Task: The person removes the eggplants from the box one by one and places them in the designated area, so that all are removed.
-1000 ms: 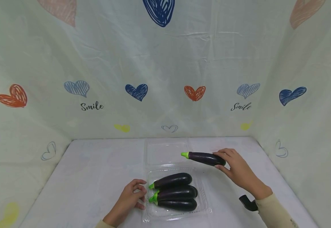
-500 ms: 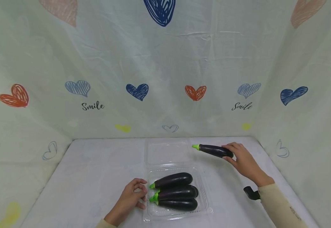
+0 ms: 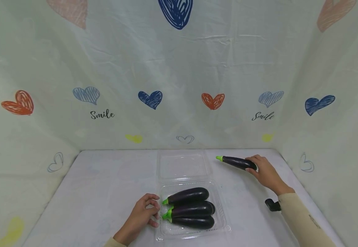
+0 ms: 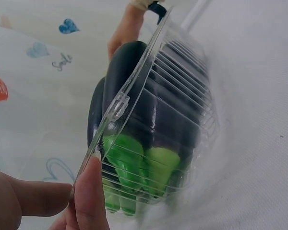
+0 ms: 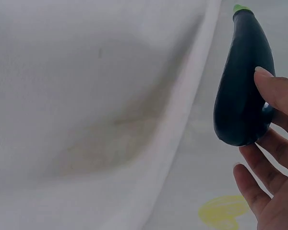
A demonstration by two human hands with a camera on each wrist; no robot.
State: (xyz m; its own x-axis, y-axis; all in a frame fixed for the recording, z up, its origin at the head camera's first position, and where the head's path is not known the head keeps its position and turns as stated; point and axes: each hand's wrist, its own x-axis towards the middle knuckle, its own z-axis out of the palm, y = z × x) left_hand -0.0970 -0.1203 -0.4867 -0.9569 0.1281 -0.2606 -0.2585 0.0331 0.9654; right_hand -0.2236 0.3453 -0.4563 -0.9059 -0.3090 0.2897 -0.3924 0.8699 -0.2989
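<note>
your right hand pinches one eggplant by its fat, rounded end, thumb on one side and fingers on the other, so the green stem end points out to your left; gripping the thick part probably gives the surest hold on such slick skin. it looks to be held off the table, beyond and to the right of the clear container. your left hand pinches that container's left rim between thumb and finger, likely to steady thin plastic that could skid. the lid lies open on the far side, leaving the contents reachable from above. inside, the other eggplants lie side by side, stems toward your left hand, perhaps because they nest best that way; one is mostly hidden by the middle one.
</note>
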